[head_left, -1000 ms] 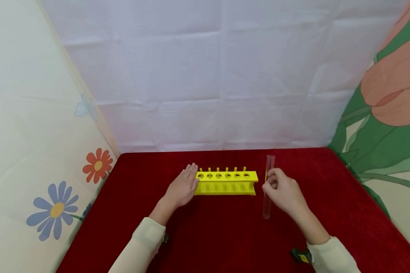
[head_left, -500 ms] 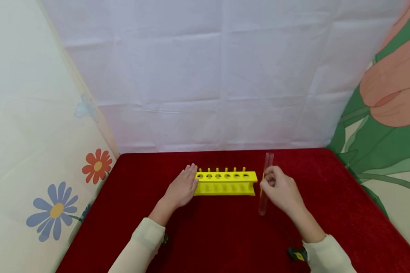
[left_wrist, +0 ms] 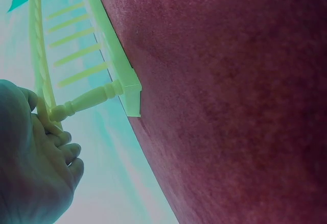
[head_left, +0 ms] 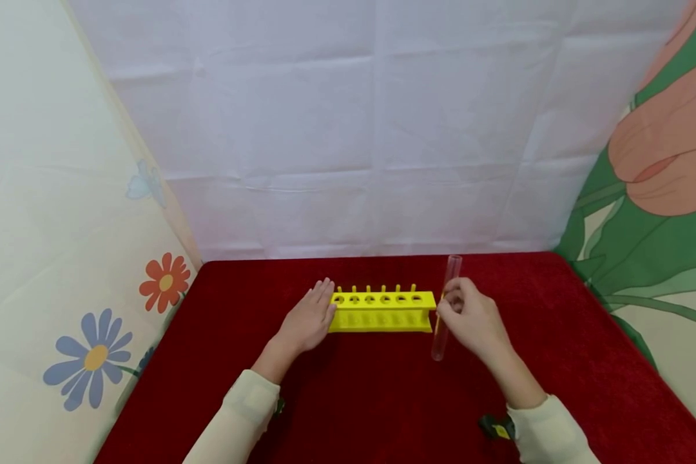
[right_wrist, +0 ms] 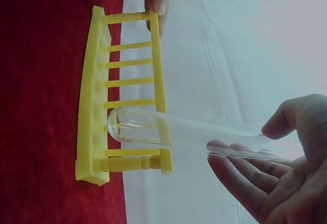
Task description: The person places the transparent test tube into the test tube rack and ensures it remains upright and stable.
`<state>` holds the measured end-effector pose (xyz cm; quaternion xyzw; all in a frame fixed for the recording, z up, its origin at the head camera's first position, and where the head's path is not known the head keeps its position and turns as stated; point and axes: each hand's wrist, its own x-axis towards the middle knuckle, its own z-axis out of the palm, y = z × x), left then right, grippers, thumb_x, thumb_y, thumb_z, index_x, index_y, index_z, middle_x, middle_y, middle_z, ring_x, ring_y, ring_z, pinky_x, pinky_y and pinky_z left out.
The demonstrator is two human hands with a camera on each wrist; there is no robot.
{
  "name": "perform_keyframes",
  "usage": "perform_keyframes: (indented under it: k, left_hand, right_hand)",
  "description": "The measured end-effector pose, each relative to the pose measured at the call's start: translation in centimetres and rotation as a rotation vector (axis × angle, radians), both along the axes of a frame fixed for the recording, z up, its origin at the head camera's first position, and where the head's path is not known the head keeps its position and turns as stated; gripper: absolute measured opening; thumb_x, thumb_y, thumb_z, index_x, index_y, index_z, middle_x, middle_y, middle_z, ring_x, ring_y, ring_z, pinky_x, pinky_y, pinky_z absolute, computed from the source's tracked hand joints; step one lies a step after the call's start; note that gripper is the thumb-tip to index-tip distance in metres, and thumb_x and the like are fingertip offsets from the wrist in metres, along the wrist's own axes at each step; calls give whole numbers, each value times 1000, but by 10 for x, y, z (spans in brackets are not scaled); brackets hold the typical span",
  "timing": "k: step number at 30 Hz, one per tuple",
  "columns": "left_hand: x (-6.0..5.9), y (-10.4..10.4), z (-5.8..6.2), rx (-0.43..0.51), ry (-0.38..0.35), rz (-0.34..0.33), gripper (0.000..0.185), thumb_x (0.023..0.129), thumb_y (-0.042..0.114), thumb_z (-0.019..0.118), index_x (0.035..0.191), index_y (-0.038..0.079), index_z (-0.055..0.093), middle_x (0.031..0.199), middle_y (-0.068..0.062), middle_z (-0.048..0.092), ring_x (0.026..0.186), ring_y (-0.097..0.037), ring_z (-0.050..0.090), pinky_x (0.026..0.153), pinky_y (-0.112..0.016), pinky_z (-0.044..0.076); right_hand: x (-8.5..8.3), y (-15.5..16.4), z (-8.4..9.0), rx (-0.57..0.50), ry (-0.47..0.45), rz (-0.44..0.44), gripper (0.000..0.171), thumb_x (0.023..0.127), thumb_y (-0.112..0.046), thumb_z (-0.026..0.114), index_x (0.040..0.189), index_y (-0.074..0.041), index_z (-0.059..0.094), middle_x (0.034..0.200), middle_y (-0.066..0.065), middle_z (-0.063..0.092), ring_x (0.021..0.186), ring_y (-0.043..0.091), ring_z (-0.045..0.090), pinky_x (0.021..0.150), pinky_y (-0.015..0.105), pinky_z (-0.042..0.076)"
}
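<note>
Head view: the left hand (head_left: 306,322) is resting against the left end of the yellow test tube rack (head_left: 381,305), its grip lying flat and loose with fingers extending straight; the right hand (head_left: 477,320) is holding the clear test tube (head_left: 439,345), its narrow grip pinching the tube between thumb and fingers; the tube is slanting just beside the rack's right end, its rounded bottom pointing down; whether tube and rack are touching, I cannot tell; the rack is standing upright on the red-covered worktop (head_left: 354,399), six holes lining its top plate; behind the worktop, a creased white cloth (head_left: 301,122) is hanging.
</note>
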<state>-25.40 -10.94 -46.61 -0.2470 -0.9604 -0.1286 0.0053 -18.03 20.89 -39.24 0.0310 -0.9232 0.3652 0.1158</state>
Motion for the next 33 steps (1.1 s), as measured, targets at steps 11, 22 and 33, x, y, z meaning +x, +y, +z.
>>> perform_keyframes:
  k: [11,22,33]
  left_hand:
    - [-2,0,-4,-11,24,3,58,112,32,27,160,0,22,166,-15,24,155,-27,19,126,-41,20]
    - [-1,1,-2,-23,8,10,59,112,34,26,161,1,21,168,-13,21,156,-26,17,126,-40,18]
    - [1,2,0,-27,13,13,58,112,31,28,160,1,21,167,-14,21,155,-27,17,126,-40,18]
  right_hand:
    - [-2,-6,3,-23,-15,11,30,94,-16,57,120,-2,56,106,15,72,91,26,68,70,34,53]
    - [-5,-10,4,-34,4,17,29,93,-15,57,119,-2,56,105,15,73,91,27,68,72,35,53]
    - [-7,-14,2,-52,6,36,28,94,-15,57,119,-2,56,104,13,73,90,26,68,72,35,53]
